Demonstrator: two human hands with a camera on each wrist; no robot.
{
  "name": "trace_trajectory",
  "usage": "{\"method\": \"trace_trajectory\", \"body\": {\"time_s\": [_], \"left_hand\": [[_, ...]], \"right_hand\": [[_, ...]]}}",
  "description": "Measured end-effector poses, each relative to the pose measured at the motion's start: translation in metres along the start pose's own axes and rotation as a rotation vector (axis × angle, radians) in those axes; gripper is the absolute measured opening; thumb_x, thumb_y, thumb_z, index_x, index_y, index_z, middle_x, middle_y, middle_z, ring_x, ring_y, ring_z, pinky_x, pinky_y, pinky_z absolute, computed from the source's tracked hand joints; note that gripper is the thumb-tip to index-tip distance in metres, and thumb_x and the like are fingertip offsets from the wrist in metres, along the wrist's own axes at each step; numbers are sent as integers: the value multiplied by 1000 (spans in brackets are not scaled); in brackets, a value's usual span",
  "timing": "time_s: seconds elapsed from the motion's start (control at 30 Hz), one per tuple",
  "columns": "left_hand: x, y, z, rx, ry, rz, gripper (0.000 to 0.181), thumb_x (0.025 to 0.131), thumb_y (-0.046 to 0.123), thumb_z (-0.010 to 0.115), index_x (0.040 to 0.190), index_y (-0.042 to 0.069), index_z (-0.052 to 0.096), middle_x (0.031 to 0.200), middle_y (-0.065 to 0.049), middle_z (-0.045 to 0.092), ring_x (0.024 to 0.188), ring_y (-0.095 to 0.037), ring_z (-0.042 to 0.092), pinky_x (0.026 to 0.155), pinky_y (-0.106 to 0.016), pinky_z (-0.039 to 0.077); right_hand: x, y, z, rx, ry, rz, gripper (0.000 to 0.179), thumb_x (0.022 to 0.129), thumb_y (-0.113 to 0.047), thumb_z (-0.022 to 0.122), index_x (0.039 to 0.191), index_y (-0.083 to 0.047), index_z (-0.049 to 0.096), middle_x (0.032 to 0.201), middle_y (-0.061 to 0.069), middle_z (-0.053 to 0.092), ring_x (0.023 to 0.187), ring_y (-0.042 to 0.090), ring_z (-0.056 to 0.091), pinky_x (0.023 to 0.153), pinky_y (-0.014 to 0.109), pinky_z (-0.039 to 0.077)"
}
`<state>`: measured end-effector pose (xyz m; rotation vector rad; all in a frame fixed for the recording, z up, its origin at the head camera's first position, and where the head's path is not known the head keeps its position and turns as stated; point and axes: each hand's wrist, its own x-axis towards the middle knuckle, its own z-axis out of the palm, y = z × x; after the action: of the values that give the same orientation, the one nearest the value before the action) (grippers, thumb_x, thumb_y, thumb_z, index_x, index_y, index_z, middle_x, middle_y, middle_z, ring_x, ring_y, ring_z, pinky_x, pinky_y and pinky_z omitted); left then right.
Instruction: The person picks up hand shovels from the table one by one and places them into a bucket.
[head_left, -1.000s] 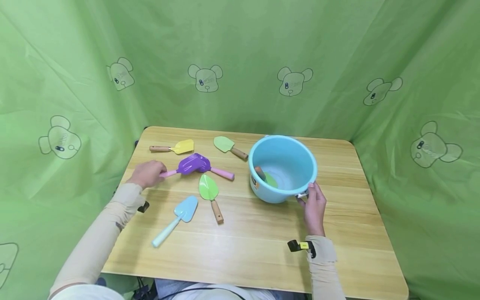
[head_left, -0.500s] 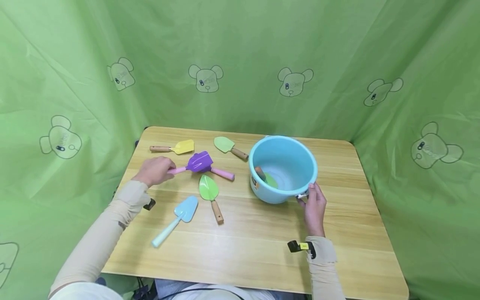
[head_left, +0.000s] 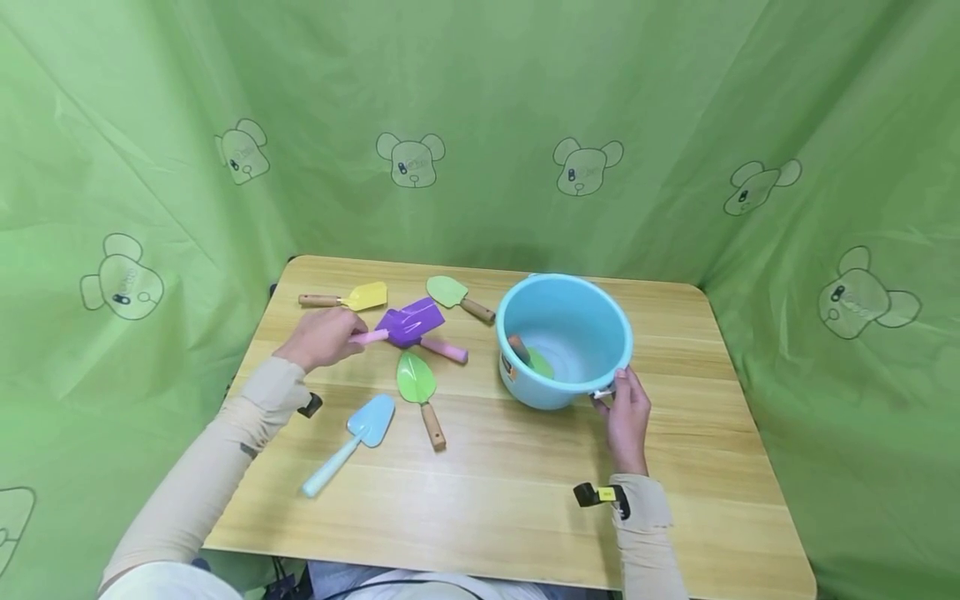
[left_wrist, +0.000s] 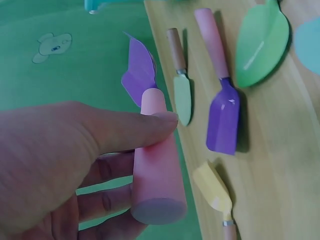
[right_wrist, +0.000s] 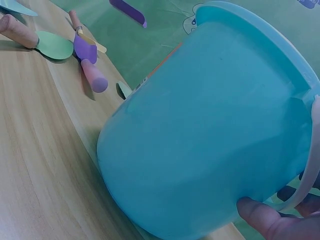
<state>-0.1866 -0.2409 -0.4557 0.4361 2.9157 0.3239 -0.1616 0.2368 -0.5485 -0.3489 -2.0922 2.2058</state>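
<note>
My left hand (head_left: 322, 337) pinches the pink handle (left_wrist: 159, 175) of a purple garden shovel (head_left: 422, 318), thumb on top and fingers beneath. In the left wrist view that shovel is off the table, its blade (left_wrist: 140, 70) pointing away. A second purple shovel (left_wrist: 222, 120) lies on the table below it. At the right, my right hand (head_left: 628, 421) holds the light-blue bucket (head_left: 543, 395) by its near right side, beside the white bail handle (right_wrist: 311, 155). The thumb presses the bucket's outer wall. A green trowel (head_left: 540, 363) with a wooden handle leans inside the upright bucket.
On the wooden table (head_left: 510, 500) lie a yellow shovel (head_left: 367, 296), a pale green trowel (head_left: 447, 291), a bright green trowel (head_left: 416, 377) and a light-blue trowel (head_left: 372, 419). A green curtain (head_left: 495, 217) hangs behind the table and along its sides.
The left hand has lifted the purple shovel and moved it right, over the second purple shovel. The right hand and bucket have stayed in place.
</note>
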Motion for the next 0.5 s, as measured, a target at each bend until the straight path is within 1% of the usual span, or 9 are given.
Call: {"method": "trace_trajectory", "body": {"time_s": [0.17,0.27,0.3,0.37,0.43,0.47,0.5], "left_hand": [[1,10,-8,-19,12,15,15,88,19,82,100,11,81,81,-1,76,64,-12,61,59,-29,52],[2,17,-13,1,25,17,10,88,19,82,97,13,81,78,0,75,64,-14,62,61,-34,54],[3,19,-14,14,29,20,10,88,19,82,96,13,80,78,1,74,65,-14,62,64,-38,56],[4,23,-16,43,38,21,6,89,20,81,92,15,80,76,2,73,66,-15,63,73,-51,59],[5,27,-19,61,51,25,6,88,21,82,91,16,80,75,2,72,66,-17,64,83,-69,56],[6,29,-20,67,59,25,6,88,21,82,91,16,80,75,2,72,66,-17,65,85,-75,53],[7,31,-21,75,66,27,6,88,21,82,92,16,80,76,1,72,66,-18,65,86,-78,51]], "right_hand": [[0,0,0,6,-3,4,48,111,-44,41,152,-22,52,141,11,52,132,25,55,96,23,57],[0,0,0,13,-2,3,48,111,-43,42,152,-21,52,141,12,52,131,25,55,97,24,57],[0,0,-1,11,-2,3,49,111,-43,42,152,-20,52,141,12,52,132,26,55,97,24,57],[-1,0,-1,3,0,2,49,110,-44,42,152,-20,52,141,13,52,132,27,55,97,24,57],[0,0,-1,5,1,0,49,110,-44,42,152,-19,52,141,13,53,132,27,55,97,25,57],[0,0,0,5,1,0,50,110,-44,42,152,-19,53,140,12,53,131,25,55,96,24,57],[0,0,0,2,2,1,50,110,-45,42,151,-19,53,139,11,54,130,23,56,96,24,57]]}}
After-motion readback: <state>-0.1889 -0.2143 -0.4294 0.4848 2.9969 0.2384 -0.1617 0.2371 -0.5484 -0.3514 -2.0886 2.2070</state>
